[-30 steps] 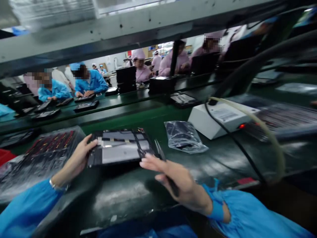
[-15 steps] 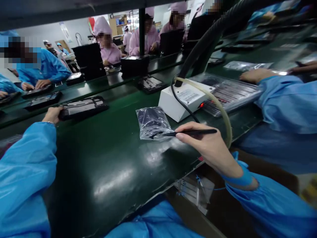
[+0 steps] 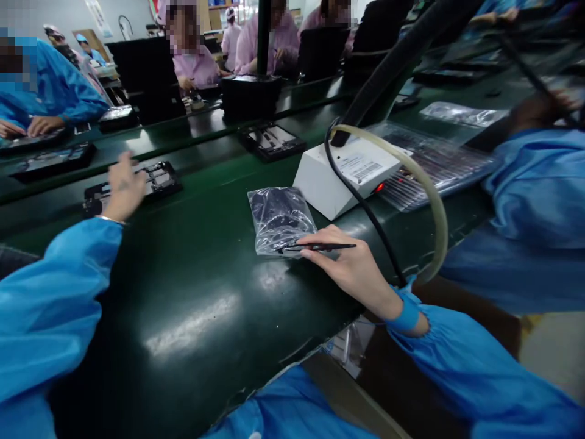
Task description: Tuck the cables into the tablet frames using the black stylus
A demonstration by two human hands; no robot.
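My right hand [image 3: 350, 263] is closed on black tweezers [image 3: 320, 247], whose tips touch the near edge of a clear plastic bag [image 3: 278, 216] with dark parts inside, lying on the green belt [image 3: 192, 280]. My left hand [image 3: 122, 188] is stretched far out to the left, fingers spread and a little blurred, just above and off a black device frame [image 3: 158, 177] that lies flat on the belt. Both arms wear blue sleeves.
A white box [image 3: 340, 177] with a red light, a black cable and a pale hose [image 3: 425, 183] stands right of the bag. Trays of parts [image 3: 434, 161] lie beyond it, beside a neighbour's blue sleeve [image 3: 534, 183]. Other frames ride the far belt; several people work opposite.
My left hand has let go of the black frame, which now lies farther out on the belt. My right hand with the tweezers has come down to the bag's edge.
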